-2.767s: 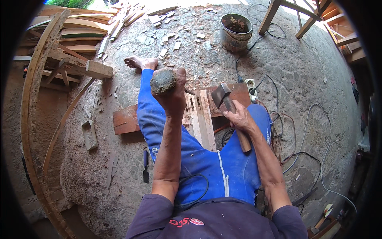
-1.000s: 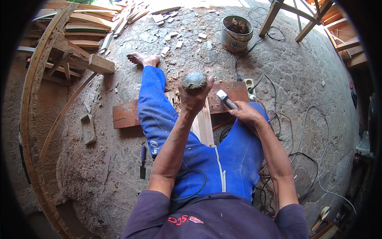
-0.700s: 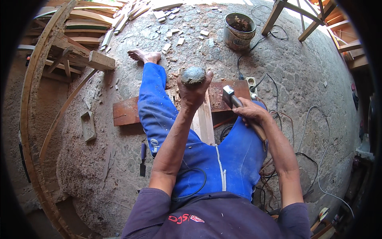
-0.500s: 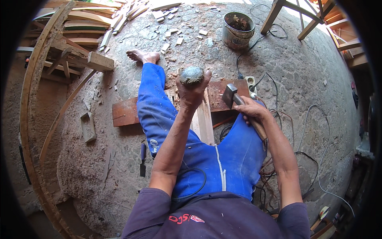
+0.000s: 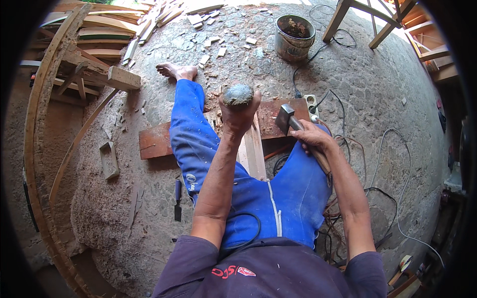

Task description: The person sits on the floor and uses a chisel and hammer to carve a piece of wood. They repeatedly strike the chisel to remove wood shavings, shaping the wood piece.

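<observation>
My left hand (image 5: 239,116) is closed around an upright handle with a round, battered grey end (image 5: 238,94), like that of a chisel. Its lower part is hidden under the hand. Below it, pale wooden strips (image 5: 254,151) run between my legs across a reddish-brown board (image 5: 155,141). My right hand (image 5: 314,136) grips a hammer (image 5: 285,119) by its wooden handle near the metal head. That handle lies along my right thigh, and the head is beside the board's right part, apart from the left hand.
A dark-bladed chisel (image 5: 178,201) lies left of my legs, near a small wooden box (image 5: 110,160). A dirty bucket (image 5: 295,43) stands ahead. Cables run from a white power strip (image 5: 310,104) on the right. A curved wooden frame (image 5: 37,124) rises at left; wood scraps litter the floor.
The whole view has shifted very slightly. Both hands keep their grips, and the hammer stays resting by my right thigh.
</observation>
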